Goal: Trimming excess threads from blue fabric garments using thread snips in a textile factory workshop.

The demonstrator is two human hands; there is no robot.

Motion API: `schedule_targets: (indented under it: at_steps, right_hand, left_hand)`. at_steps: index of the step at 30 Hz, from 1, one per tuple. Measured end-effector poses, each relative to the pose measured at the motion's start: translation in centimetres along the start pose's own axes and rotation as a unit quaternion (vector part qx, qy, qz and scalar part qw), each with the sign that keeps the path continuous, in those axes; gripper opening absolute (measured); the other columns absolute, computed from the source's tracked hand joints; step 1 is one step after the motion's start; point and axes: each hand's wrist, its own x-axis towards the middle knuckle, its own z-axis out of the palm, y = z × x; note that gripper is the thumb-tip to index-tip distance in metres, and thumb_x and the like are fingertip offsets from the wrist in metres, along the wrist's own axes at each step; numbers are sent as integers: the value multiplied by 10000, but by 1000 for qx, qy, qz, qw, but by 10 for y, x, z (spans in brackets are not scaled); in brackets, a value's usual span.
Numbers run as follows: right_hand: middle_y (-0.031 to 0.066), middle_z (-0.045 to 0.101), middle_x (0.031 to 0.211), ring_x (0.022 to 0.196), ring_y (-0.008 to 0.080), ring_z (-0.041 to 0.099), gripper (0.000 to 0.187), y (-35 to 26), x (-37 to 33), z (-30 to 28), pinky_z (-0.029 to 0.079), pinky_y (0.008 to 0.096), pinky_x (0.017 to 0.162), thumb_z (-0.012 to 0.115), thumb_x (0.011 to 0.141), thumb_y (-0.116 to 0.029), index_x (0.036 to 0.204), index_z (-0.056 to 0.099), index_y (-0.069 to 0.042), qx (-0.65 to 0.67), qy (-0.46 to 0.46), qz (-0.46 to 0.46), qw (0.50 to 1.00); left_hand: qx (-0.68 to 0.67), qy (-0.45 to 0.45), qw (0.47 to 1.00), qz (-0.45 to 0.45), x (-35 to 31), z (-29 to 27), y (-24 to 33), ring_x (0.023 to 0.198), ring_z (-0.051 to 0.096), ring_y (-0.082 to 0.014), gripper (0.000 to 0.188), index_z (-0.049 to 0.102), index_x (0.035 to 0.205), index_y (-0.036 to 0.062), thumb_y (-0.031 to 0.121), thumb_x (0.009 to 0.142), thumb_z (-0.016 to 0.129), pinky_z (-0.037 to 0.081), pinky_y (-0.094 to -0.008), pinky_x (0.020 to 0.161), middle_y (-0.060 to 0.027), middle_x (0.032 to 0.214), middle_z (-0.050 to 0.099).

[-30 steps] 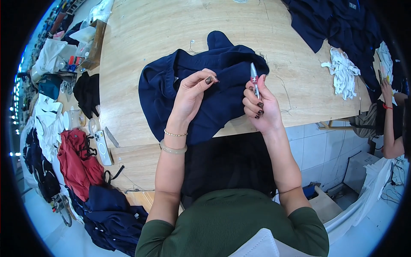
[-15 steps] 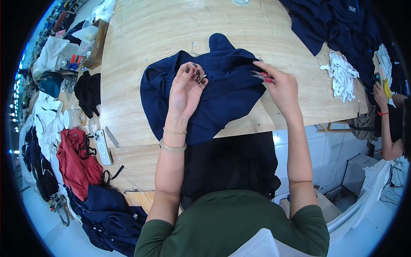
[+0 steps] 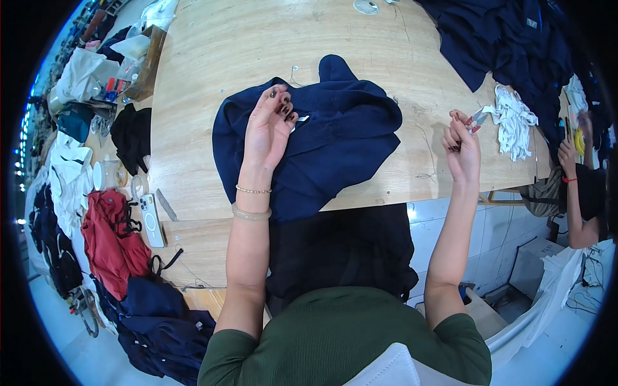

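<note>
A navy blue garment (image 3: 341, 128) lies crumpled on the wooden table in front of me. Above its left part is my left hand (image 3: 267, 132), palm up with fingers curled in; whatever they may hold is hidden. A small white tag (image 3: 304, 120) shows beside those fingertips, over the cloth. Off to the right of the garment, my right hand (image 3: 462, 148) is closed around small thread snips (image 3: 475, 122) with red on the handles. The snips reach the near-left edge of a heap of white fabric strips (image 3: 515, 125); whether they touch a strip I cannot tell.
More navy garments (image 3: 489, 38) are piled at the far right. On the left lie a phone (image 3: 152, 222), a grey blade-like strip (image 3: 166, 204), black cloth (image 3: 132, 138), a red garment (image 3: 116, 238) and a wooden box (image 3: 149, 64). Another person's hand (image 3: 568, 157) is at the right edge.
My right hand has moved right with the snips, from the garment's edge to the white strips. My left hand has shifted slightly left and up. The garment stays nearly in place.
</note>
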Motion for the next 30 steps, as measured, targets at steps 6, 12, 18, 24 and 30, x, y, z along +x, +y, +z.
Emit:
schedule_targets:
  at_steps: [6, 12, 18, 24, 30]
  right_hand:
    - [-65, 355, 612, 566, 38, 338, 258, -9, -12, 0, 247, 223, 523, 524, 972, -209, 1057, 610, 19, -152, 86, 4, 985]
    - [52, 525, 840, 791, 144, 496, 230, -40, -56, 65, 390, 290, 786, 520, 953, -209, 1043, 597, -12, -165, 6, -160, 973]
    - [161, 585, 979, 921, 306, 574, 198, -81, -122, 94, 468, 474, 815, 555, 906, -210, 1007, 570, -41, 111, -291, -155, 937]
    - [145, 594, 986, 920, 287, 580, 185, -92, -132, 81, 476, 460, 810, 549, 909, -201, 1012, 576, -49, 116, -295, -187, 930]
    - [129, 603, 994, 919, 268, 586, 174, -89, -133, 96, 483, 446, 806, 542, 911, -191, 1016, 582, -57, 128, -287, -213, 925]
  left_hand:
    - [414, 126, 882, 186, 1, 29, 24, 1056, 563, -173, 432, 474, 1349, 20, 100, 933, 560, 444, -302, 927, -114, 1146, 581]
    - [362, -12, 853, 375, -64, 102, 87, 1010, 567, -205, 260, 586, 1111, -45, 140, 954, 491, 430, -316, 923, -183, 1092, 595]
    - [29, -307, 946, 103, -133, 190, 85, 848, 516, -213, 229, 586, 820, 157, 369, 908, 592, 424, -352, 754, -64, 956, 523]
    - [-17, -220, 968, 124, -161, 218, 87, 982, 560, -142, 166, 723, 776, 176, 99, 889, 630, 454, -361, 900, -7, 1016, 599]
    - [50, -168, 982, 75, -175, 235, 113, 940, 579, -135, 99, 717, 802, 121, 37, 834, 675, 460, -316, 861, 8, 1021, 610]
